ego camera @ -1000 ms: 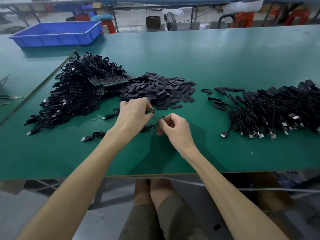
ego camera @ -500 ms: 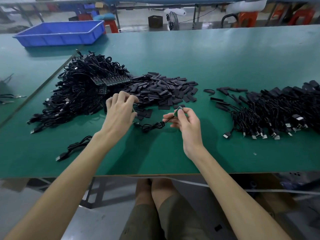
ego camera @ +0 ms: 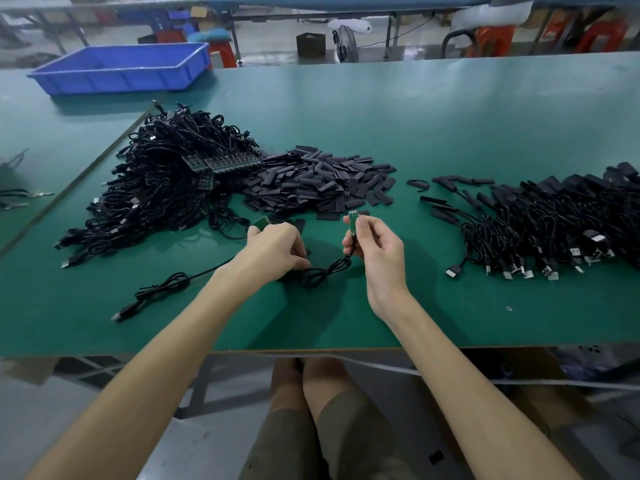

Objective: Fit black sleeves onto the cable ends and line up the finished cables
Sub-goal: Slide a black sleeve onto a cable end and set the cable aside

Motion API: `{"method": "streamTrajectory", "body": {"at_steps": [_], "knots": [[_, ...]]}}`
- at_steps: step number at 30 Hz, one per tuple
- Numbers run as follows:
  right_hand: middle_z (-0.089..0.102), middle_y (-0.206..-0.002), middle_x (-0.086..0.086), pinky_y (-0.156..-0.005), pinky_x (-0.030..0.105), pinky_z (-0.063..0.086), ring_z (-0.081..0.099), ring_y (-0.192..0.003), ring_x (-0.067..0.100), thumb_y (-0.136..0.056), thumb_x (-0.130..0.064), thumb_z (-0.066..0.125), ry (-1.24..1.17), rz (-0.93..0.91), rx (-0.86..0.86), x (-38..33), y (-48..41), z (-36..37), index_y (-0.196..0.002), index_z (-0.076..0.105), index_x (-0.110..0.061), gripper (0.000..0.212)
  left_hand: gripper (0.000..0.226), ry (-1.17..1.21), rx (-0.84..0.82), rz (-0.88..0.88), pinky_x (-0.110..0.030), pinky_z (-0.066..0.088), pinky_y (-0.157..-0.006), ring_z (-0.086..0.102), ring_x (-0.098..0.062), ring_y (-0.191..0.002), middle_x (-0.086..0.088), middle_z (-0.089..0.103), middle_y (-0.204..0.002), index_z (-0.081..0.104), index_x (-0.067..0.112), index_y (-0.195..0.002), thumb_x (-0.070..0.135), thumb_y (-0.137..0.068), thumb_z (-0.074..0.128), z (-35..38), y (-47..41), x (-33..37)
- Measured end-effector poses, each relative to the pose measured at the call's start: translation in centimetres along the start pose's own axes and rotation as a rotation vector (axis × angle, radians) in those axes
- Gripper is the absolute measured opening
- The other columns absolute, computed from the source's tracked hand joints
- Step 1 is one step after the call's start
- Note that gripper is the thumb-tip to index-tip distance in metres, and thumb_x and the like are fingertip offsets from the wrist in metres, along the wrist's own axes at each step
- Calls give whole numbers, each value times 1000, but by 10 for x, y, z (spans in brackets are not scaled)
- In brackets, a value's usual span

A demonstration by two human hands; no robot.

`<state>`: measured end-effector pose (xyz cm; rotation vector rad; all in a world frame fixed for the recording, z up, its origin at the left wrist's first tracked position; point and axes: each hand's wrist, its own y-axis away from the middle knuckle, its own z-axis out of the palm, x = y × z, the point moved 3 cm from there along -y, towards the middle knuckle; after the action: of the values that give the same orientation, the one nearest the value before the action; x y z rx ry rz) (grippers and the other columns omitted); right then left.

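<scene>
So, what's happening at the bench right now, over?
Right hand pinches thin black cable's bare green board end, upright. Left hand curled round a second green board. Flat black sleeves piled just beyond, none fitted yet.

Matt black sleeves (ego camera: 318, 183), glossy plastic tray (ego camera: 121, 69)

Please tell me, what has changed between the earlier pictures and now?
The hands, together a second ago, have parted. The right hand lifted the cable end and pinches it upright, green tip showing. The left hand reached to the sleeve pile, then drew back; what its grip holds is unclear. The left cable heap, right cable heap and blue tray stayed.
</scene>
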<state>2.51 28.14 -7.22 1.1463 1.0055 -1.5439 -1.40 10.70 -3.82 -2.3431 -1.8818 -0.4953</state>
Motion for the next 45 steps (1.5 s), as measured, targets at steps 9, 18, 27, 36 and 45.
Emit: {"method": "streamTrajectory", "body": {"at_steps": [9,18,27,36,45], "knots": [[67,-74,-5,-74,22,53,60,-71,8,-107,-22,53,16,29,-18,2,0,0,-103,76,-14,25,23,30,29,-48,-38,45,-87,58,-26,-98,1,60,-92,68,10,-93,28,-87,80,-1,2,-5],[68,-76,-6,-75,21,53,61,-72,6,-105,-14,54,117,-14,-87,3,-2,2,-107,77,-17,23,11,219,133,35,-39,50,-76,61,-23,-87,0,65,-92,52,20,-95,25,-102,58,2,3,5],[74,-79,-7,-73,17,52,67,-72,3,-103,-16,60,219,-42,-104,6,-3,3,-113,73,-10,18,13,430,98,167,-17,46,-59,66,-3,-62,5,74,-70,69,21,-88,8,-92,68,0,1,13],[74,-77,-5,-71,18,51,66,-69,5,-102,-14,60,231,-38,-126,5,-1,5,-103,76,-10,16,16,86,47,287,-33,44,-74,56,-21,-80,-2,58,-86,62,10,-101,19,-106,50,6,2,18],[76,-80,-4,-74,21,54,67,-72,7,-102,-15,62,204,-36,-128,5,1,6,-112,74,-11,16,22,82,93,298,-31,47,-75,60,-16,-72,3,61,-81,58,14,-87,13,-106,46,-1,1,13]]}}
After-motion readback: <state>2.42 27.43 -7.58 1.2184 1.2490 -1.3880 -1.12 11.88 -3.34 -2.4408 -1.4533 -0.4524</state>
